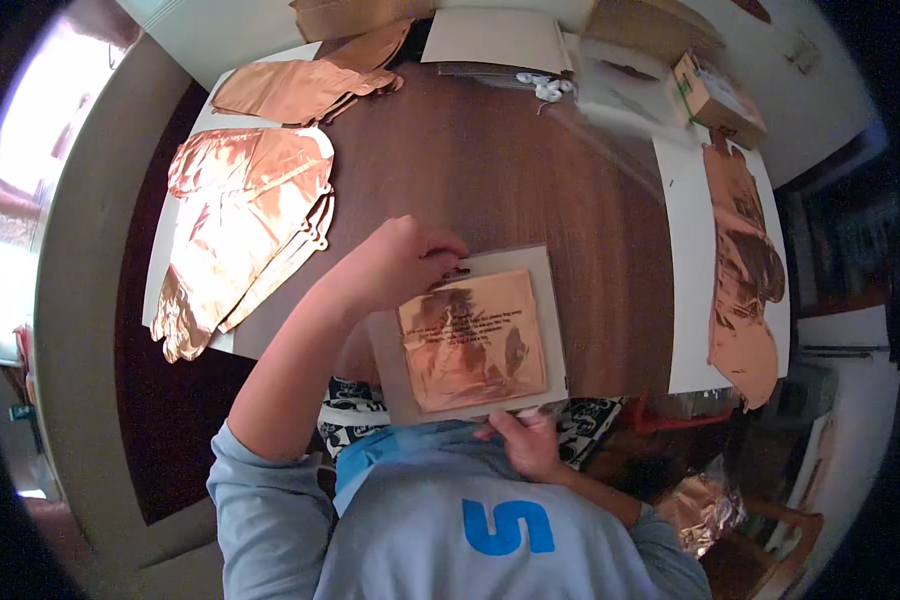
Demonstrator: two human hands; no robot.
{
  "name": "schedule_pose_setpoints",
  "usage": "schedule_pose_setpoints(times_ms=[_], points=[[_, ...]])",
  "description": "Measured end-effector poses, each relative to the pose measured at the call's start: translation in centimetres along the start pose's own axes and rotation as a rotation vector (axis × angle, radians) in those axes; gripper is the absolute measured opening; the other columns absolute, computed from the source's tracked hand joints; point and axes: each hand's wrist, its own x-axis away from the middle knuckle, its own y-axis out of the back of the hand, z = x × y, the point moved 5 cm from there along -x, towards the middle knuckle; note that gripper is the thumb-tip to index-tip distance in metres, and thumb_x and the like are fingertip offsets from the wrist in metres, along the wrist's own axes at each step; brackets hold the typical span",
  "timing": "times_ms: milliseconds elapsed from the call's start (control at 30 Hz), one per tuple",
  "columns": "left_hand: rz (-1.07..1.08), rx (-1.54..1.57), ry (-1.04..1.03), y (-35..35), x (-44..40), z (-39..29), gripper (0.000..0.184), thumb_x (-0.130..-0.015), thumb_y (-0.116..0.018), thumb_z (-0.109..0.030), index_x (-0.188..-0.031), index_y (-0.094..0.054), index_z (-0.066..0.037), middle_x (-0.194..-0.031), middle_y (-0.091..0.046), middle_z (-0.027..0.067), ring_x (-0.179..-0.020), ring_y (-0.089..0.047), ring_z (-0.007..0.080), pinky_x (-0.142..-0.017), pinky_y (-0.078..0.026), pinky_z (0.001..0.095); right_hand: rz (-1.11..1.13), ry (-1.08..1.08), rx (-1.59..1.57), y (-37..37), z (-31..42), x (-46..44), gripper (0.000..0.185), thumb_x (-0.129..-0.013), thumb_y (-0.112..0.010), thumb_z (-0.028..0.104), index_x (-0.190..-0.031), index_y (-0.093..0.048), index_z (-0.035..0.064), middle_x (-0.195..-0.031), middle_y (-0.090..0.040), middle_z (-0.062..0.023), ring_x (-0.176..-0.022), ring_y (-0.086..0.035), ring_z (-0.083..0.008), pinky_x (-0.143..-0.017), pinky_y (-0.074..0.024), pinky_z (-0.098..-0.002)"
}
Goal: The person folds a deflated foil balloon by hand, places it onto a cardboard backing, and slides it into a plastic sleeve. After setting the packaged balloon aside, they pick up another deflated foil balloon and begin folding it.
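A flat see-through plastic bag (558, 350) with printed black text lies at the table's near edge, in front of my chest. Inside it is a folded copper-coloured foil sheet (470, 370), perhaps a foil balloon. My left hand (415, 258) is at the bag's top left edge, its fingers curled and closed on that edge. At the bottom edge, my right hand (527, 440) grips the bag between thumb and fingers. Something small and pale shows near the right thumb, too unclear to name.
Flat copper foil balloons (255, 200) lie in stacks on white sheets at the left; more foil (745, 260) lies at the right. At the back are a white board (495, 40), white ribbon-like coils (548, 87) and a cardboard box (718, 100). Crumpled foil (700, 510) sits below right.
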Motion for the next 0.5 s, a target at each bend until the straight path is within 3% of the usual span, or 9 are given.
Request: schedule_pose_setpoints(times_ms=[133,233,333,433,500], points=[[0.037,0.299,0.119,-0.6,0.2,0.9,0.029,-0.091,-0.061,-0.013,-0.117,-0.066,-0.001,-0.088,-0.07,0.0173,-0.075,-0.068,0.0232,-0.071,-0.054,0.0355,0.043,-0.057,0.051,0.9,-0.2,0.1,0.019,-0.097,-0.06,0.014,-0.111,-0.062,0.001,-0.1,-0.069,-0.0124,-0.083,-0.068,-0.0211,-0.071,-0.0577,-0.0354],[0.004,0.405,0.1,-1.2,0.0,2.2,0.033,-0.091,-0.061,-0.011,-0.123,-0.062,-0.001,-0.098,-0.07,0.0181,-0.077,-0.069,0.0285,-0.073,-0.054,0.0363,0.053,-0.042,0.068,0.9,0.5,0.0,0.021,-0.097,-0.06,0.014,-0.113,-0.062,0.001,-0.1,-0.069,-0.0126,-0.083,-0.068,-0.0212,-0.071,-0.0566,-0.0352],[-0.238,0.047,-0.135,-1.0,0.2,1.1,0.031,-0.093,-0.06,-0.011,-0.123,-0.063,-0.003,-0.089,-0.069,0.013,-0.076,-0.065,0.0203,-0.072,-0.053,0.0333,0.03,-0.011,0.01,-0.1,1.0,0.2,0.022,-0.099,-0.058,0.015,-0.115,-0.062,0.001,-0.101,-0.069,-0.013,-0.084,-0.069,-0.0212,-0.07,-0.0551,-0.0345],[-0.271,-0.101,-0.296,-1.7,0.1,0.4,0.029,-0.091,-0.062,-0.011,-0.119,-0.065,-0.004,-0.102,-0.067,0.0157,-0.088,-0.067,0.0318,-0.079,-0.054,0.0382,0.116,-0.007,0.067,-0.4,0.3,0.3,0.023,-0.1,-0.055,0.016,-0.116,-0.061,0.0008,-0.104,-0.07,-0.0138,-0.084,-0.069,-0.021,-0.072,-0.0545,-0.0342],[-0.278,-0.122,-0.225,-1.2,0.5,0.3,0.029,-0.09,-0.062,-0.012,-0.117,-0.065,-0.003,-0.111,-0.064,0.0167,-0.097,-0.063,0.0352,-0.086,-0.052,0.0401,0.102,-0.011,0.052,-1.2,0.7,0.4,0.024,-0.101,-0.056,0.016,-0.117,-0.059,-0.0006,-0.106,-0.069,-0.0131,-0.086,-0.069,-0.0198,-0.074,-0.0559,-0.0327]])
